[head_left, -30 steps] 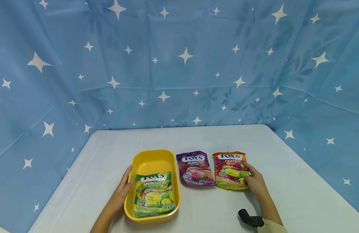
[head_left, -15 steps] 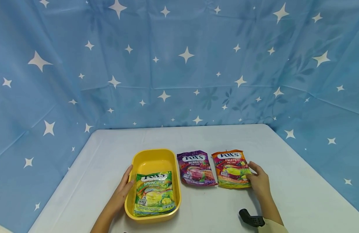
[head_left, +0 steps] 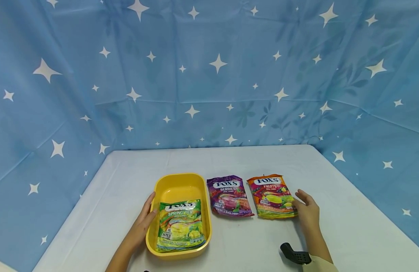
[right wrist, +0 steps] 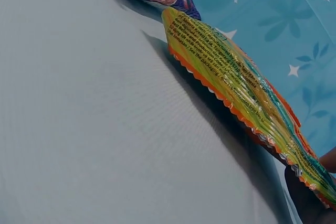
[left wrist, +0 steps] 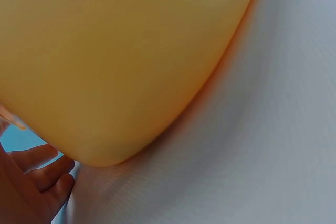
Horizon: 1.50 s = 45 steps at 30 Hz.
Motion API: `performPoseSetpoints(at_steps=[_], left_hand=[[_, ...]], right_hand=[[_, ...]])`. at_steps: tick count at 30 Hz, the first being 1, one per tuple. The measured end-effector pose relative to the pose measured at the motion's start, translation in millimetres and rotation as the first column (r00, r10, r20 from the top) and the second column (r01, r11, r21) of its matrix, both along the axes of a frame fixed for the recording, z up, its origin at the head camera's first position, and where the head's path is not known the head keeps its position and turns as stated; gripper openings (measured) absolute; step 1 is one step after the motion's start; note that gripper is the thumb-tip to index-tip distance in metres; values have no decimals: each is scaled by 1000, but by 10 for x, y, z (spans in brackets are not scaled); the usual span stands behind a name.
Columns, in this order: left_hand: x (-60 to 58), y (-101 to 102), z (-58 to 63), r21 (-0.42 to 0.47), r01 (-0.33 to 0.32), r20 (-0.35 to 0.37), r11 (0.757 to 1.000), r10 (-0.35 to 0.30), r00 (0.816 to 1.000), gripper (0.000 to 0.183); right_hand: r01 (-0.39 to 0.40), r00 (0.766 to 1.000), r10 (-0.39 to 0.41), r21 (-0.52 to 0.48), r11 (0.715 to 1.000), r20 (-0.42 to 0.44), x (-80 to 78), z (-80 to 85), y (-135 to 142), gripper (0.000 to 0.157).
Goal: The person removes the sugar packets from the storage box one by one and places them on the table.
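Note:
In the head view a yellow plastic tub [head_left: 177, 181] stands left of centre, holding a green Spring Tea candy bag [head_left: 180, 228]. My left hand [head_left: 139, 226] holds the tub's left side, thumb at the rim and fingers along the outer wall; in the left wrist view several fingers [left wrist: 50, 174] show by the tub's wall [left wrist: 121, 66]. My right hand [head_left: 308, 213] pinches the lower right edge of an orange-red Fruits candy bag [head_left: 270, 196]. In the right wrist view that bag [right wrist: 226, 72] is seen edge-on, its right end between thumb and finger.
A purple Berries candy bag [head_left: 228, 197] lies between the tub and the Fruits bag. Everything is on a white-covered table [head_left: 236, 245], with a blue star-patterned curtain [head_left: 209, 87] behind. A black strap-like piece [head_left: 294, 255] sits at the right wrist.
My right hand has shifted a little to the right; the Fruits bag has turned slightly, its lower right corner drawn rightward. The left hand and the tub stay where they were.

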State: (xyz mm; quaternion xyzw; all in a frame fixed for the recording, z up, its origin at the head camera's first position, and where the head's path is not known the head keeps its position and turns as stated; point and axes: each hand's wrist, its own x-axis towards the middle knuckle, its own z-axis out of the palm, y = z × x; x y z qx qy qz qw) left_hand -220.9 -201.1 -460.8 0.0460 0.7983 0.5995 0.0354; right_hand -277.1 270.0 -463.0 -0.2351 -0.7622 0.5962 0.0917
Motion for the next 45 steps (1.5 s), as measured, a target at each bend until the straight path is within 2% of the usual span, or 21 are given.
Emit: performPoseSetpoints(at_steps=[14, 21, 23, 27, 29, 32, 35, 41, 45], left_hand=[[56, -132, -5, 12, -32, 2, 999, 32, 999, 59], [58, -114, 6, 1, -44, 0, 999, 44, 999, 58], [46, -74, -6, 5, -47, -2, 999, 47, 999, 57], [29, 14, -19, 13, -38, 1, 999, 38, 999, 57], [23, 48, -13, 16, -35, 1, 999, 35, 999, 56], [14, 76, -6, 18, -38, -7, 999, 38, 999, 56], [11, 90, -2, 11, -48, -12, 999, 48, 999, 56], [8, 89, -10, -7, -54, 5, 999, 54, 999, 56], [14, 69, -21, -19, -56, 13, 998, 56, 998, 57]], right_hand=[[5, 1000, -6, -26, 1000, -24, -109, 36, -146, 49], [-11, 1000, 12, 62, 998, -4, -49, 43, -202, 50], [-25, 999, 23, 71, 997, 23, -15, 94, -238, 52], [-119, 993, 119, 38, 992, 12, 67, 293, -394, 56], [-221, 975, 221, 18, 975, -10, 113, 421, -522, 58], [-380, 925, 379, -8, 925, -35, 184, 598, -767, 61], [-495, 868, 494, -27, 868, -49, 225, 723, -1028, 64], [-599, 800, 593, -96, 795, -86, 310, 836, -1537, 66], [-632, 775, 618, -147, 761, -134, 389, 839, -1846, 67]])
